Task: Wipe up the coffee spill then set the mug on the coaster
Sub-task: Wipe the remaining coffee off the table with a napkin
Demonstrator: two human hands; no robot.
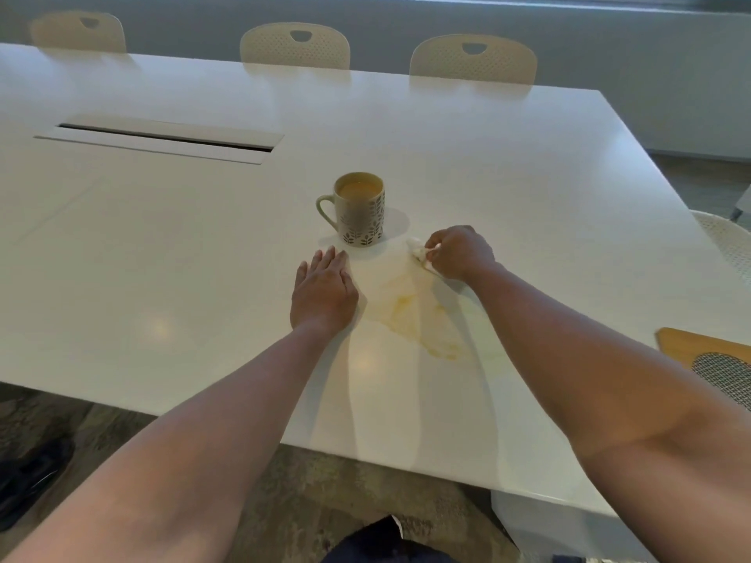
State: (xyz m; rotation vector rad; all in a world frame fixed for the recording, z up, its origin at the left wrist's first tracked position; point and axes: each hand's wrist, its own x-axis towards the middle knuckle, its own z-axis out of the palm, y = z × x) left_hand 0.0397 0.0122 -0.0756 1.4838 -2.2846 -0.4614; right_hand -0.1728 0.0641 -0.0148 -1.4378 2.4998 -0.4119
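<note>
A patterned mug (361,210) full of milky coffee stands upright on the white table (162,245), handle to the left. Just in front of it a thin yellowish coffee spill (422,319) spreads across the tabletop. My right hand (459,252) is shut on a crumpled white tissue (420,253), pressed to the table at the spill's far right edge. My left hand (323,292) lies flat on the table left of the spill, fingers pointing toward the mug and holding nothing. At the right edge lies a wooden coaster (691,345), partly hidden.
A cable slot (162,140) is cut into the table at the far left. Three perforated chairs (294,46) line the far side. Another chair (727,241) and a mesh object (723,371) sit at the right. The table's near edge runs diagonally below my arms.
</note>
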